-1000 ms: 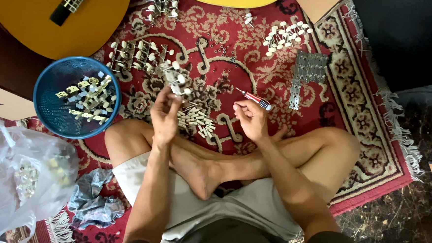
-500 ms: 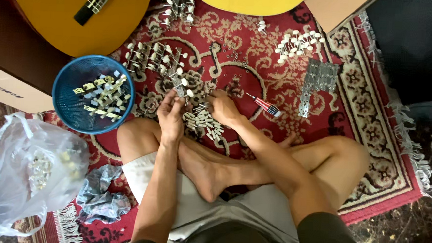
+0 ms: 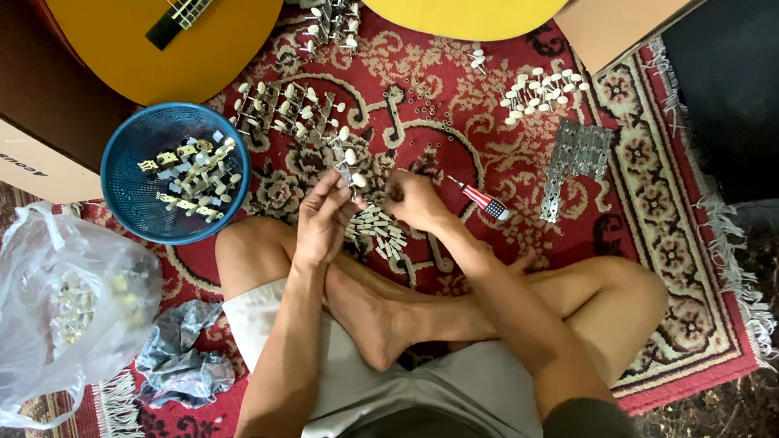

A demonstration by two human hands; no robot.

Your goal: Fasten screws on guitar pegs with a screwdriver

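left hand (image 3: 323, 220) grips a tuning peg set (image 3: 350, 165); right hand (image 3: 413, 198) is curled beside it. finished sets fill the blue basket (image 3: 126, 156) at left; many lie loose on the rug (image 3: 654, 259).

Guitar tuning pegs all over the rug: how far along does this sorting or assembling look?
Looks partway. Possibly finished: a batch of peg strips lies in the blue basket. In hand: the left hand holds a peg strip upright, the right hand working beside it, screwdriver lying by it. Left: many peg sets and bare metal plates lie loose on the rug.
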